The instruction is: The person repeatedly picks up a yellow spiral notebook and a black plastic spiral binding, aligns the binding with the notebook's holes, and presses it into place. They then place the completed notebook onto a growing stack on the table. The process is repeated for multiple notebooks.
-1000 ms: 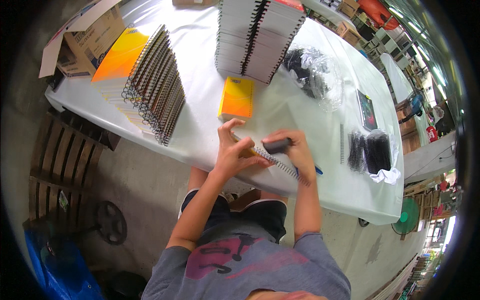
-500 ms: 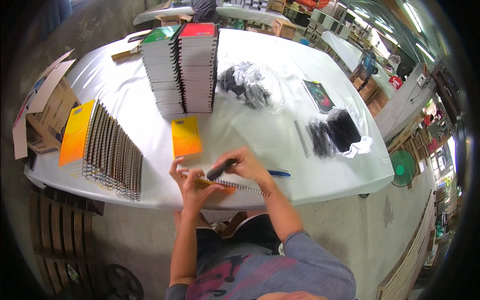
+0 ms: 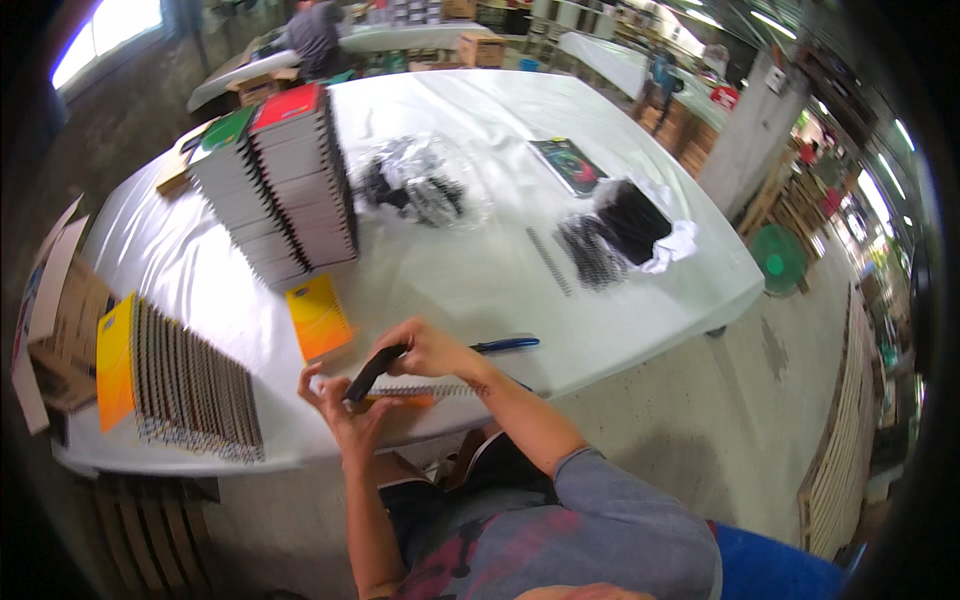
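Left hand: at the bench's near edge, thumb and fingers pinching an orange notebook by its spine end, as far as I can see.
Right hand: fingers curled around a black tool, its tip down between the left thumb and fingers.
Spring coil: lying along the notebook's spine, its free end reaching the right forearm.
Blue tool: just beyond that forearm, toward the near edge.
Small yellow-orange pile: just past the left hand, before the tall green-topped stack and red-topped stack.
Near left corner: a row of coil-bound notebooks, a cardboard box near it.
Toward the right edge: one loose coil, a cluster of coils, a black bundle in white wrapping.
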`<state>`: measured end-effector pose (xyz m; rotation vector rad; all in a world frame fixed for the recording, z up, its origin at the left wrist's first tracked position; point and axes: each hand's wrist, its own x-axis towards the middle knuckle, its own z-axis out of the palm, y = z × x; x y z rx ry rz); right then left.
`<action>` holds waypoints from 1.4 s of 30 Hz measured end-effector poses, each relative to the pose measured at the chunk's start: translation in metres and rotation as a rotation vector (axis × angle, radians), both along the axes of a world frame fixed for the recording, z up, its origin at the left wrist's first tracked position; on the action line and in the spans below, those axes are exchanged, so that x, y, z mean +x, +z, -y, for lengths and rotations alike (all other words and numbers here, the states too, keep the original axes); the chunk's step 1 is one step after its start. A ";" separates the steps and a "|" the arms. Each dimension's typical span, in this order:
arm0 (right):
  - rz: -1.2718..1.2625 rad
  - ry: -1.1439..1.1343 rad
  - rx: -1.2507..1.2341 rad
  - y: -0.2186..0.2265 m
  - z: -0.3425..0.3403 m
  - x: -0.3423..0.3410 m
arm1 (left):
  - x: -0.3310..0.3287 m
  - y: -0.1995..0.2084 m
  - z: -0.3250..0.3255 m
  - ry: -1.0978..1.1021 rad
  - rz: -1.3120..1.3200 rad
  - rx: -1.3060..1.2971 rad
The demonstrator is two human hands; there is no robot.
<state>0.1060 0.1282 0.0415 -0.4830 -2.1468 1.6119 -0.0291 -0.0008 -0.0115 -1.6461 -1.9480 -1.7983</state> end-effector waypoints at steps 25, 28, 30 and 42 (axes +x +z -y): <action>-0.150 0.065 0.094 0.001 0.007 -0.024 | -0.008 -0.019 -0.006 -0.086 0.120 0.045; -0.115 0.021 0.189 -0.004 0.007 -0.028 | -0.009 -0.025 -0.005 -0.121 0.230 0.013; -0.108 0.006 0.198 -0.006 0.007 -0.030 | -0.017 -0.038 -0.005 -0.135 0.245 -0.036; -0.193 -0.012 0.197 0.001 0.016 -0.039 | -0.029 -0.068 -0.005 -0.137 0.137 0.079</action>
